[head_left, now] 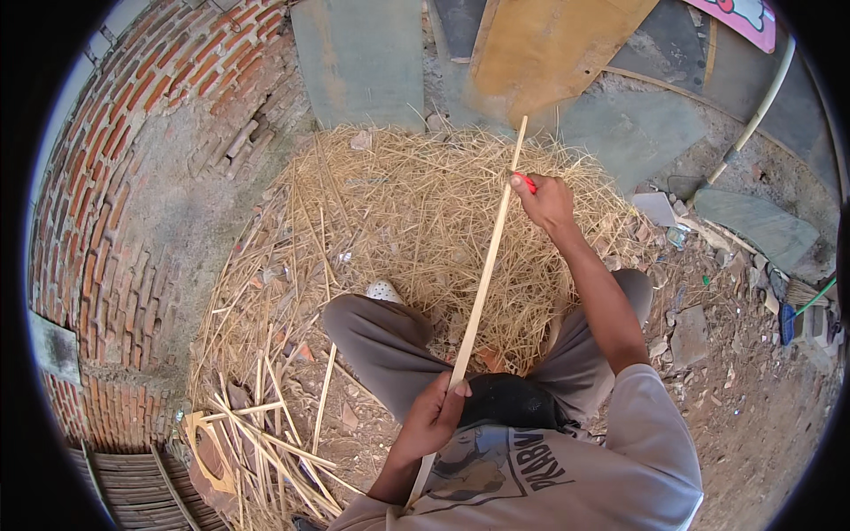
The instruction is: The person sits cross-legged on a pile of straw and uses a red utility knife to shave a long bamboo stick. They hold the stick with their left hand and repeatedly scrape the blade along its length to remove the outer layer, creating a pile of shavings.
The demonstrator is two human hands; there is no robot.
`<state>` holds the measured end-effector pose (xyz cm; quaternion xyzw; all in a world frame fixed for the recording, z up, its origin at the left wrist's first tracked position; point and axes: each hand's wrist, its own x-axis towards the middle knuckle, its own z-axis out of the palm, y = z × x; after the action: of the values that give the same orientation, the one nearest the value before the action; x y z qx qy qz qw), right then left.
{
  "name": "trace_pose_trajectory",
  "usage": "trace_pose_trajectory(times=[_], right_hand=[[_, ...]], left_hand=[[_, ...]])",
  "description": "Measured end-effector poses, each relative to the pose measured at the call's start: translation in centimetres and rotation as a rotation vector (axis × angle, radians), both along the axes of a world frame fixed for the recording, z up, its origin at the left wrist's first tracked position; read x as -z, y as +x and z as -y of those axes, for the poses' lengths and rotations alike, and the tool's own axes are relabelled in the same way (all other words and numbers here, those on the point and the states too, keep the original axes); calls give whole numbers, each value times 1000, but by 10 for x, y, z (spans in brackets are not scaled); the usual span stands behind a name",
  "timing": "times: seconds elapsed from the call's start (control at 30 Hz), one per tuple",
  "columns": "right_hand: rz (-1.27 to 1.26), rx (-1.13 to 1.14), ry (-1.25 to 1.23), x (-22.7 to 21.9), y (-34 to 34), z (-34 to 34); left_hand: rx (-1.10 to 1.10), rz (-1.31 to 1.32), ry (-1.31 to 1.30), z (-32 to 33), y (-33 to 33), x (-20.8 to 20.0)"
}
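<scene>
A long, pale bamboo strip runs slantwise from my lap up past my right hand. My left hand is closed round its lower part, close to my belly, and the tail of the strip passes beneath that hand along my shirt. Farther out, near the upper end, my right hand grips a small red-handled tool against the strip. The tool's working edge is too small to make out. Between my bent knees lies a wide heap of thin shavings.
Several split bamboo strips lie loose at the lower left. A brick wall rises on the left, and flat sheets lean at the far side. Rubble and a blue-headed broom are at the right.
</scene>
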<state>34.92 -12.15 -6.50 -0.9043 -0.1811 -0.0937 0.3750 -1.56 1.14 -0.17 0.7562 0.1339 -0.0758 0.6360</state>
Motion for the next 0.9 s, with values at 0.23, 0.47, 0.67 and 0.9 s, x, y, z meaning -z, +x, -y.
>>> trace_pose_trajectory(times=[0.23,0.47,0.67,0.9], right_hand=[[229,-533,-121,-5,-112,-20],[195,-593,-181,-21,-127,-23],[425,-568,-200,-25,-85,-27],[259,-318,-277,-4,-58,-29]], left_hand=[[-150,-43,-102,-2,20,-6],[-257,86,-30,-16,26,-6],[-270,196,79,-11,31,-4],[-226,29,-118,-6,28,-9]])
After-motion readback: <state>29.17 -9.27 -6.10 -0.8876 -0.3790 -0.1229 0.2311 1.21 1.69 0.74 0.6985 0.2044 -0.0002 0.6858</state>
